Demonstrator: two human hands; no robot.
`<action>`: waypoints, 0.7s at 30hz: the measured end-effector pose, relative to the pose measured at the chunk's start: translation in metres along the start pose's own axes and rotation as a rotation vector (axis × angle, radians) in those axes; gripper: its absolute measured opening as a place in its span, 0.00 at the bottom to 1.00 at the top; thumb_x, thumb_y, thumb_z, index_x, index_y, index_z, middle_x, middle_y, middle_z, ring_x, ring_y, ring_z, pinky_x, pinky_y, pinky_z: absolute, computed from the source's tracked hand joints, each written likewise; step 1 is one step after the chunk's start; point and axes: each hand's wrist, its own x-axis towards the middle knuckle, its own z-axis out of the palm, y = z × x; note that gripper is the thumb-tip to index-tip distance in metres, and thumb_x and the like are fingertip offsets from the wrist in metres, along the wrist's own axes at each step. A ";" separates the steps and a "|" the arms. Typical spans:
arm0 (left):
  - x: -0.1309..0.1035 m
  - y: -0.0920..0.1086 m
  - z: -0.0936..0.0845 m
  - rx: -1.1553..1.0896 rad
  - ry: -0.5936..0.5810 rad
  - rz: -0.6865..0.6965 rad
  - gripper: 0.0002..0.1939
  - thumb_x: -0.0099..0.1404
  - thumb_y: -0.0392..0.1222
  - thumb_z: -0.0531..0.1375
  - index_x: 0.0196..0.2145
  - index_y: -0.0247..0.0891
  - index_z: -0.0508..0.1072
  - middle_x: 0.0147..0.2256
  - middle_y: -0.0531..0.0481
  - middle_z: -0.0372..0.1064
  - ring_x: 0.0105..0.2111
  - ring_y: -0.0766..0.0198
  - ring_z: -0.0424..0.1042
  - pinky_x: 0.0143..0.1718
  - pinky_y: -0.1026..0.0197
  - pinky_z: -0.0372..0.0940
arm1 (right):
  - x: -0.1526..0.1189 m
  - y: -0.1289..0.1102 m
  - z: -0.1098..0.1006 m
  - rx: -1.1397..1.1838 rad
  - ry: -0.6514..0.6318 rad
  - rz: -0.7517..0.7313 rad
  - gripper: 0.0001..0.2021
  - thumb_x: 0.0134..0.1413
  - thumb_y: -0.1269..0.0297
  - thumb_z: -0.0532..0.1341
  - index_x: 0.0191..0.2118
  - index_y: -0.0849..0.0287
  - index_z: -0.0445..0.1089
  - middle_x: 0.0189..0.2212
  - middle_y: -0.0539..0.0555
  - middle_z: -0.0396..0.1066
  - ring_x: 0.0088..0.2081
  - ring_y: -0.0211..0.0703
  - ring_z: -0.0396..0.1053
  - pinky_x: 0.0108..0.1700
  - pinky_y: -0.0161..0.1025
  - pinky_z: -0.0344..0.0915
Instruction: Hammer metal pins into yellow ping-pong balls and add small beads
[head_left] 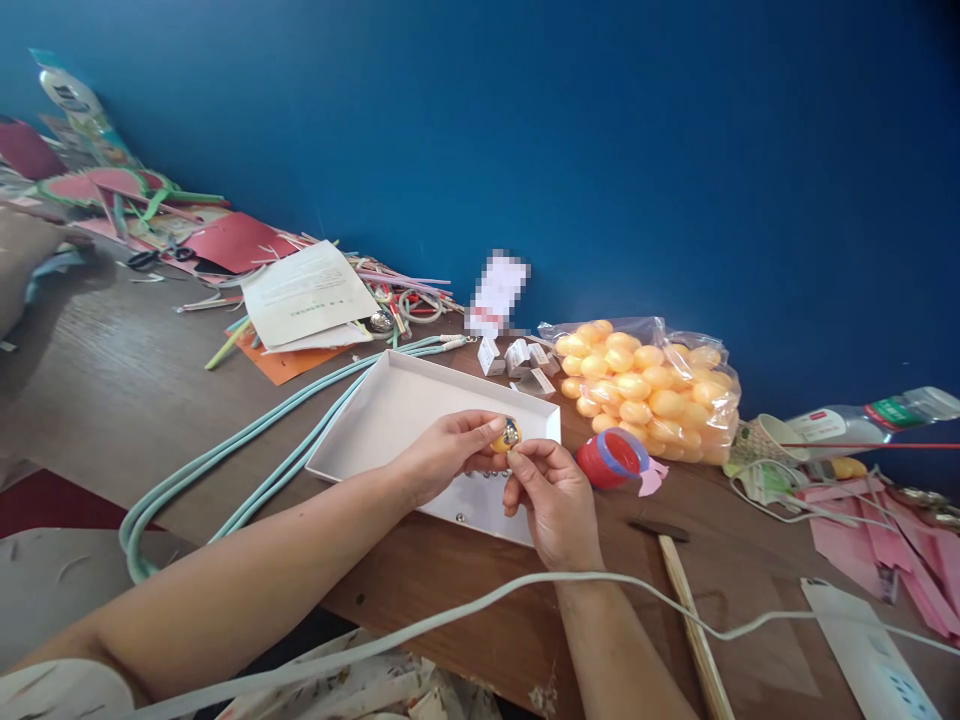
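Between the thumb and fingers of my left hand (442, 455) is a small yellow ball (506, 434) with a dark and silvery patch on its face. My right hand (551, 490) is closed in a pinch at the ball's lower right edge; whatever its fingertips hold is too small to name. Both hands are over a shallow white box lid (450, 385). Several small silver beads (460, 518) lie in the lid, partly hidden behind my fingers. Just right of my right hand stands a red cup with a blue rim (611, 458).
A clear bag of orange balls (645, 390) rests against the blue wall. Pale blue cords (262, 440) loop left of the lid. A hammer (686, 620), a power strip (877, 650) and a white cable (480, 603) lie nearer. Another person's arm (26, 260) shows at far left.
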 end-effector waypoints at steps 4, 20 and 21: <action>0.000 0.000 0.001 -0.018 0.027 0.000 0.20 0.54 0.50 0.66 0.36 0.30 0.72 0.31 0.48 0.70 0.28 0.69 0.70 0.36 0.63 0.64 | 0.000 0.000 -0.001 -0.003 0.000 -0.004 0.07 0.51 0.63 0.66 0.33 0.58 0.69 0.19 0.45 0.70 0.16 0.31 0.63 0.17 0.28 0.61; 0.000 0.000 0.002 -0.052 0.039 0.010 0.18 0.55 0.48 0.66 0.36 0.30 0.73 0.32 0.47 0.70 0.29 0.69 0.70 0.38 0.63 0.65 | -0.001 0.002 0.002 0.032 0.017 -0.003 0.08 0.51 0.62 0.66 0.33 0.57 0.67 0.22 0.45 0.70 0.16 0.29 0.61 0.17 0.28 0.59; 0.001 0.000 0.002 -0.052 0.038 0.013 0.18 0.55 0.48 0.66 0.36 0.30 0.73 0.32 0.47 0.70 0.29 0.70 0.70 0.37 0.63 0.65 | -0.001 0.002 0.002 0.033 0.021 -0.004 0.08 0.51 0.62 0.66 0.33 0.57 0.66 0.22 0.45 0.70 0.16 0.29 0.61 0.17 0.28 0.58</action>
